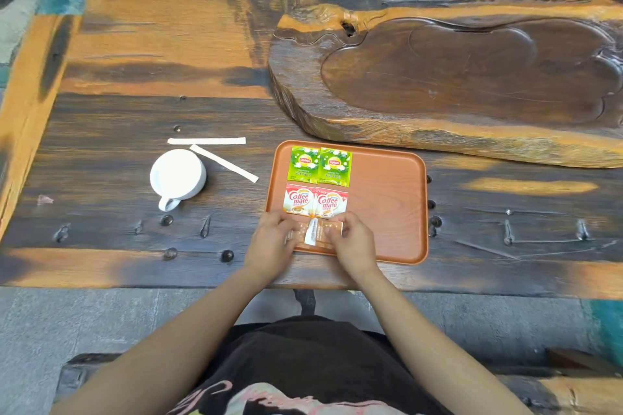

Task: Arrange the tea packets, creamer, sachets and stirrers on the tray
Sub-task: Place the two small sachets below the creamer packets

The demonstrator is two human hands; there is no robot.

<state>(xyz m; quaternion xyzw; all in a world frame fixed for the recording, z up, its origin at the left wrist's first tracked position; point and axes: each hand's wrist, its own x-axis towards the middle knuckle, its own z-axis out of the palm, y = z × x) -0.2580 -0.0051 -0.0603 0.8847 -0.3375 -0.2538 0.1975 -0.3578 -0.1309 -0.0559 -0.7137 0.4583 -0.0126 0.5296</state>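
- Green tea packets [319,165] & red-white creamer packs [315,201] done, orange plastic tray [387,205], frame centre.
- My left hand [269,242] + right hand [354,241] pinch brown sachets [325,229].
- White paper stirrers [215,150] left, mid-left.

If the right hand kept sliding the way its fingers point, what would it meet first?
The right hand points up and left across the sachets, so it would likely first meet the nearer Coffee mate packet just beyond its fingertips; depth is uncertain.

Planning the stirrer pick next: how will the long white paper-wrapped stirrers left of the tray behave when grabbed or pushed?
The two long white paper-wrapped stirrers look thin and flat, so probably very light and apt to skid on the dark wooden table when nudged. Lying flush, they likely need a fingertip pinch at an edge. The diagonal one ends beside the white ceramic mug, which may crowd the fingers.
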